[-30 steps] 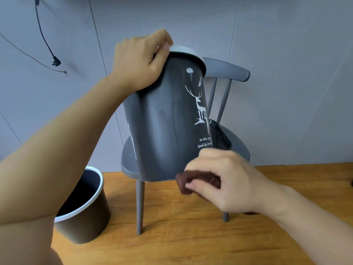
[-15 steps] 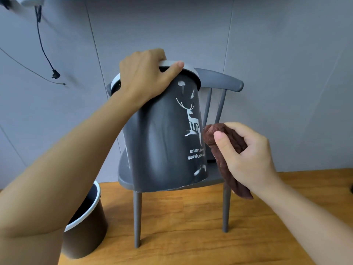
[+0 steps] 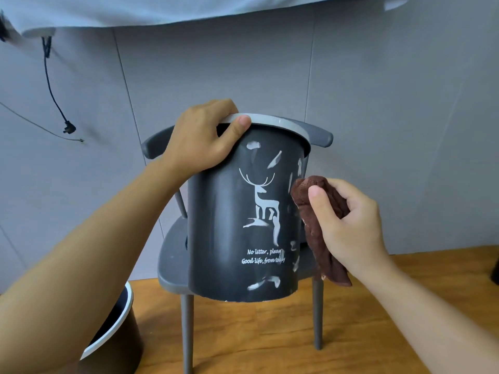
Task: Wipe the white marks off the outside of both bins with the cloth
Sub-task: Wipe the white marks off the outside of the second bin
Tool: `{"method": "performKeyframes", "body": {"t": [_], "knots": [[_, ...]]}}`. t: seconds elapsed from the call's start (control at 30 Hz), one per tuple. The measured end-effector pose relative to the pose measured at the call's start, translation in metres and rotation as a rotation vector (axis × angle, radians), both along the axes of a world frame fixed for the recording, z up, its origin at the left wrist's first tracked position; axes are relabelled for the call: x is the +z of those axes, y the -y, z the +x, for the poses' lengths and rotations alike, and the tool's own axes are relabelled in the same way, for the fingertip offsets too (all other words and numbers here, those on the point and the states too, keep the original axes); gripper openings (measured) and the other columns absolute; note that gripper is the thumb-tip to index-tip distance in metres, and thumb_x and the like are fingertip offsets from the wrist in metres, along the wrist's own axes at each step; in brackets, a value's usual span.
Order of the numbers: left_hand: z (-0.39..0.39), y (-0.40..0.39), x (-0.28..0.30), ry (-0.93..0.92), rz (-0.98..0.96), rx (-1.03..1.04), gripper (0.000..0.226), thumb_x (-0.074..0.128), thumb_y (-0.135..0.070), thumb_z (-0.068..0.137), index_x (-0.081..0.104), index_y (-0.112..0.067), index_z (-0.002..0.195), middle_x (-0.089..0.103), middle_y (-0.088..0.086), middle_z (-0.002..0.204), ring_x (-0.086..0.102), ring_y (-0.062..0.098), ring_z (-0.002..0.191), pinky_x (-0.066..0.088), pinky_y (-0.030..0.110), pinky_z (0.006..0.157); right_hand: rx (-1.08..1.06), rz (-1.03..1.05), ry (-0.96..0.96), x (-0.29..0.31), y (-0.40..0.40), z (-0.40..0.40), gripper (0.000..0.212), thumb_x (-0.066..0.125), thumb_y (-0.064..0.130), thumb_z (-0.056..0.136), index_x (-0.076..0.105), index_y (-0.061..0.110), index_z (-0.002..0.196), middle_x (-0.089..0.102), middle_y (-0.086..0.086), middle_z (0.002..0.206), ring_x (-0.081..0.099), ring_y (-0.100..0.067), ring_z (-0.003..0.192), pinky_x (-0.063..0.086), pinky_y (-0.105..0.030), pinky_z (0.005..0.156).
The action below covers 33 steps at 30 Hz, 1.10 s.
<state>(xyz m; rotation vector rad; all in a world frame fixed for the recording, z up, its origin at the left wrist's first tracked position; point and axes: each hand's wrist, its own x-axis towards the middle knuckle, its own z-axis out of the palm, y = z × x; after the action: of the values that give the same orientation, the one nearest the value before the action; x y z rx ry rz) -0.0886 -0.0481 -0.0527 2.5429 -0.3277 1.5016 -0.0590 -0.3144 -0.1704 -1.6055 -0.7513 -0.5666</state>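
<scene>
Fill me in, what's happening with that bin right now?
A person holds a dark bin up in front of a grey chair, the left hand gripping its pale rim. The right hand pinches a bunched brown cloth against the bin's right side. White smears still show near the rim, down the right edge and by the base, around the printed deer. A second bin stands on the wooden floor at lower left.

The bin (image 3: 216, 238) reads "No litter, please… Good life, from today".
</scene>
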Motion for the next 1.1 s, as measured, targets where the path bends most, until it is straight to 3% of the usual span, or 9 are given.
{"method": "performKeyframes", "body": {"t": [0.1,0.23,0.33,0.43,0.57,0.73,0.87,1.03,1.1], "knots": [[-0.005,0.001,0.002,-0.044,0.007,0.028,0.035,0.041,-0.053,0.099,0.06,-0.024,0.091,0.05,-0.007,0.059,0.046,0.017,0.06,0.044,0.039,0.06,0.013,0.025,-0.01,0.005,-0.003,0.003,0.018,0.059,0.04,0.1,0.075,0.032,0.105,0.075,0.014,0.089,0.073,-0.009,0.087,0.055,-0.014,0.068],[-0.011,0.002,0.002,-0.02,0.067,0.114,0.04,0.037,-0.048,0.1,0.059,-0.018,0.086,0.054,-0.004,0.071,0.05,0.023,0.069,0.045,0.042,0.061,-0.002,0.029,0.108,0.026,-0.014,0.003,0.02,0.057,0.033,0.093,0.073,0.031,0.105,0.074,0.012,0.091,0.071,-0.011,0.09,0.054,-0.012,0.072],[-0.015,0.003,0.001,-0.02,0.074,0.137,0.042,0.033,-0.044,0.102,0.055,-0.014,0.083,0.052,-0.004,0.073,0.048,0.023,0.07,0.044,0.045,0.061,-0.132,-0.014,0.269,0.044,-0.026,0.006,0.024,0.063,0.029,0.096,0.07,0.027,0.118,0.072,0.012,0.106,0.067,-0.007,0.101,0.053,-0.018,0.086],[-0.018,0.004,-0.001,-0.034,0.068,0.153,0.042,0.028,-0.045,0.101,0.053,-0.015,0.085,0.051,-0.001,0.065,0.048,0.024,0.06,0.043,0.046,0.057,-0.234,-0.09,0.291,0.048,-0.04,0.009,0.049,0.076,0.031,0.092,0.058,0.026,0.137,0.066,0.008,0.123,0.058,-0.008,0.112,0.042,-0.012,0.093],[-0.021,-0.001,-0.003,0.006,0.029,0.149,0.038,0.032,-0.042,0.1,0.056,-0.017,0.086,0.047,-0.004,0.06,0.046,0.02,0.058,0.042,0.043,0.056,-0.236,-0.159,0.353,0.035,-0.053,0.008,0.053,0.08,0.036,0.088,0.066,0.019,0.137,0.065,0.0,0.115,0.062,-0.026,0.107,0.053,-0.032,0.09],[-0.021,-0.006,-0.005,0.066,0.031,0.11,0.031,0.036,-0.039,0.101,0.053,-0.022,0.082,0.04,-0.012,0.055,0.04,0.014,0.054,0.037,0.035,0.05,-0.144,-0.141,0.279,0.032,-0.055,0.01,0.052,0.048,0.052,0.101,0.064,0.024,0.141,0.054,-0.001,0.116,0.057,-0.021,0.109,0.043,-0.006,0.089],[-0.02,-0.003,-0.005,0.092,0.039,0.112,0.031,0.037,-0.039,0.101,0.056,-0.022,0.083,0.04,-0.012,0.055,0.041,0.012,0.058,0.037,0.035,0.051,-0.154,-0.215,0.252,0.034,-0.055,0.01,0.049,0.062,0.048,0.097,0.058,0.03,0.142,0.054,0.002,0.119,0.056,-0.022,0.111,0.05,-0.029,0.09],[-0.021,-0.001,-0.005,0.11,0.043,0.121,0.032,0.038,-0.039,0.101,0.057,-0.022,0.082,0.04,-0.011,0.055,0.042,0.014,0.053,0.037,0.034,0.049,-0.22,-0.231,0.286,0.037,-0.058,0.008,0.045,0.062,0.042,0.097,0.05,0.028,0.139,0.059,0.008,0.121,0.057,-0.014,0.106,0.045,-0.018,0.083],[-0.021,-0.001,-0.006,0.113,0.039,0.122,0.033,0.038,-0.039,0.101,0.058,-0.022,0.082,0.039,-0.011,0.054,0.042,0.013,0.052,0.037,0.034,0.049,-0.274,-0.267,0.359,0.038,-0.06,0.005,0.04,0.062,0.037,0.099,0.054,0.023,0.136,0.057,0.003,0.11,0.059,-0.02,0.093,0.054,-0.03,0.073]]}}
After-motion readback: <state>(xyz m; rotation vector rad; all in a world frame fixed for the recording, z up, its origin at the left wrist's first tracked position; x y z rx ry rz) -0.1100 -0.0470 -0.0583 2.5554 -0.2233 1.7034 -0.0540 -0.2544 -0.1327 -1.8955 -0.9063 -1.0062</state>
